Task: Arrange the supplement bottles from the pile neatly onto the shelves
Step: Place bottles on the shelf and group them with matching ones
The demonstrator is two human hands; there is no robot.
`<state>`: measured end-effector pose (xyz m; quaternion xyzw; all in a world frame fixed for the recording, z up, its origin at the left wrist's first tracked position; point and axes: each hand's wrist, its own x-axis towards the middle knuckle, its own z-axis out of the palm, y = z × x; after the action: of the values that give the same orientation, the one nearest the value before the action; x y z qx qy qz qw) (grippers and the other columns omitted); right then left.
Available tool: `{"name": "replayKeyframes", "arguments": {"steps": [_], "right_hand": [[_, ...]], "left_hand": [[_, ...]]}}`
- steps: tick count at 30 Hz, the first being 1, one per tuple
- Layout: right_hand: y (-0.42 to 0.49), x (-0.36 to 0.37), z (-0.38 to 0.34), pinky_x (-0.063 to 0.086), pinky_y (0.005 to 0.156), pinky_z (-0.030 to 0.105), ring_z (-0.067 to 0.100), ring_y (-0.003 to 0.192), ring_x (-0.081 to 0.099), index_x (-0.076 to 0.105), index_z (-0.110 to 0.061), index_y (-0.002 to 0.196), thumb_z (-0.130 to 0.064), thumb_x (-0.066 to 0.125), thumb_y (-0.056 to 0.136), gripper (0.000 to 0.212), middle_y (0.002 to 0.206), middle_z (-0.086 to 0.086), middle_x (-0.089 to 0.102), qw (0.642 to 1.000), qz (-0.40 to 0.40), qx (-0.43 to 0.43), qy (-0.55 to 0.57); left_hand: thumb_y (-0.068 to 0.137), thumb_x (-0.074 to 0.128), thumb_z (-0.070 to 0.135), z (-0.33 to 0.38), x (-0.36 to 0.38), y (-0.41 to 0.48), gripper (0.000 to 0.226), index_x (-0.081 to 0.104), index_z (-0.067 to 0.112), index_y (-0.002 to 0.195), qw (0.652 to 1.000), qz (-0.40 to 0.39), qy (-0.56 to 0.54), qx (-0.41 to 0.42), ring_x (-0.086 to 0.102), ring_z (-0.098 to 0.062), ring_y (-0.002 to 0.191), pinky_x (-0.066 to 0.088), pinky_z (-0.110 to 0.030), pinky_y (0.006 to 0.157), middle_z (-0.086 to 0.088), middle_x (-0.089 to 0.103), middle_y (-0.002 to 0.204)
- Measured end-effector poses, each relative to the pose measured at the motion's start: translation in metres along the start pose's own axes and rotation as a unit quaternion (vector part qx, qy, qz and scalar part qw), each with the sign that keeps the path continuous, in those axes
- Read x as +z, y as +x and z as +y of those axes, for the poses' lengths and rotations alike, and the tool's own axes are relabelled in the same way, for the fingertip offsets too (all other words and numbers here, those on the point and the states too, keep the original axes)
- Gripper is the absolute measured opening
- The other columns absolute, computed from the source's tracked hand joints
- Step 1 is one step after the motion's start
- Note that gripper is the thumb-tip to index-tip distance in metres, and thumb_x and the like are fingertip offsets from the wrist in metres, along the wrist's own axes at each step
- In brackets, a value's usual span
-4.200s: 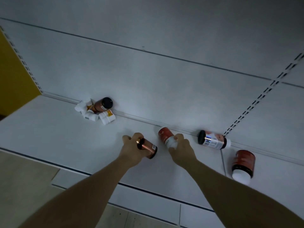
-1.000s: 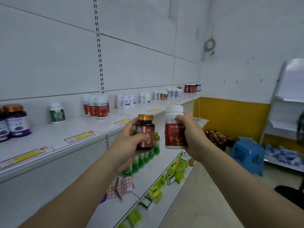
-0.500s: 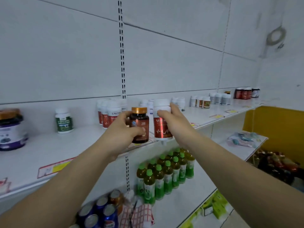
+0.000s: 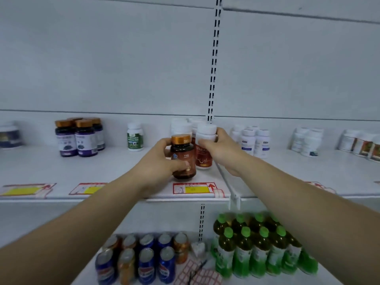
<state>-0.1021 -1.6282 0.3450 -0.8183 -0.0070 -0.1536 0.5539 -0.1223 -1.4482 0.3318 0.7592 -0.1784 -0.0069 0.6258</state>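
Right now I am gripping a dark amber plastic bottle with a copper-coloured screw cap in my left hand, with my fingers curling round its back and my thumb pressing across the brown label. My right hand is grasping a white-capped bottle with a red label, fingers wrapping round the cap and shoulder from the right side. Both bottles are standing upright, side by side and touching or nearly so, low over the front part of the white metal upper shelf; I cannot tell whether their bases are resting on it. Just behind them more white-capped bottles are crowding against the back panel. A red-and-yellow price tag is lying on the shelf edge directly in front of the amber bottle. To the left a white bottle with a green label is standing alone, and further left a cluster of purple-labelled bottles with copper caps is sitting. To the right a group of white bottles with blue labels is standing near my right wrist. On the shelf below, blue and orange drink cans and green-capped drink bottles are lining up.
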Motion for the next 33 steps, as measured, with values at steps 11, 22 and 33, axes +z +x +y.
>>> {"name": "replayKeyframes", "arguments": {"steps": [11,22,33], "right_hand": [[0.01,0.001,0.016,0.049,0.095,0.039,0.014,0.105,0.06,0.041,-0.026,0.132,-0.021,0.072,0.075,0.065,0.114,-0.006,0.062,0.997,-0.046,-0.046,-0.048],[0.003,0.005,0.014,0.043,0.101,0.041,0.02,0.118,0.054,0.031,-0.024,0.14,-0.027,0.07,0.084,0.068,0.132,0.0,0.056,0.991,-0.03,-0.061,-0.112],[-0.047,-0.053,0.019,0.043,0.101,0.032,0.011,0.12,0.049,0.029,-0.028,0.147,-0.013,0.066,0.081,0.078,0.133,-0.005,0.05,0.988,-0.044,-0.019,-0.144]], "left_hand": [[0.081,0.07,0.006,-0.004,0.022,-0.002,0.061,0.044,0.028,0.132,0.994,0.088,0.058,-0.007,0.063,-0.015,0.099,0.051,-0.038,0.094,0.004,0.058,0.113],[0.081,0.068,0.004,-0.005,0.019,0.0,0.061,0.043,0.028,0.131,0.997,0.066,0.036,-0.001,0.061,-0.01,0.096,0.051,-0.03,0.088,0.006,0.057,0.111],[0.082,0.067,0.003,0.029,0.053,0.017,0.057,0.043,0.021,0.13,1.0,-0.006,0.024,0.007,0.059,-0.018,0.099,0.047,-0.04,0.098,0.004,0.058,0.102]]}}
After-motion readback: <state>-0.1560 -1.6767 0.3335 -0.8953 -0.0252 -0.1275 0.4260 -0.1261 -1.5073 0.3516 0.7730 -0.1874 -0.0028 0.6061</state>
